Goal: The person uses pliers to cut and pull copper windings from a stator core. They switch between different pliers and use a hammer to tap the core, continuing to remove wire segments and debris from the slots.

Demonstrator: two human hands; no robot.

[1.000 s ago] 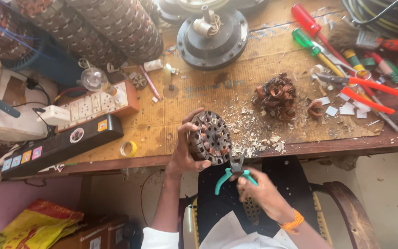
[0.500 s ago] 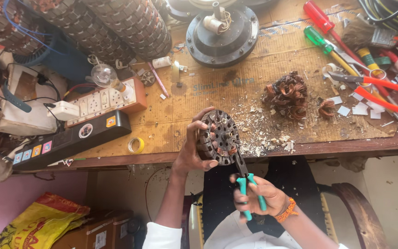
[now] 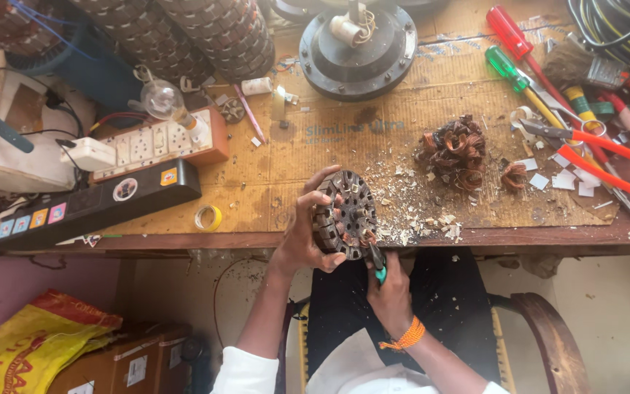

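Note:
My left hand (image 3: pixel 302 237) grips a round slotted metal motor core (image 3: pixel 345 214), held upright at the near edge of the workbench (image 3: pixel 257 201). My right hand (image 3: pixel 390 292) is closed around green-handled pliers (image 3: pixel 378 264), whose jaws touch the lower rim of the core. An orange band circles my right wrist. Bits of paper and wire scraps (image 3: pixel 421 219) lie on the bench just right of the core. A pile of pulled copper coils (image 3: pixel 453 152) sits farther right.
A dark round motor housing (image 3: pixel 357 45) stands at the back. Screwdrivers (image 3: pixel 512 44), orange-handled scissors (image 3: pixel 585 146) and cables crowd the right side. A switchboard (image 3: pixel 158 146), a long black box (image 3: pixel 89 206), a bulb and a tape roll (image 3: pixel 208 217) occupy the left. A yellow bag (image 3: pixel 30 350) lies on the floor.
My right hand has brought the pliers up from my lap to the core's lower rim, and the handles are now squeezed closed. My left hand keeps holding the core.

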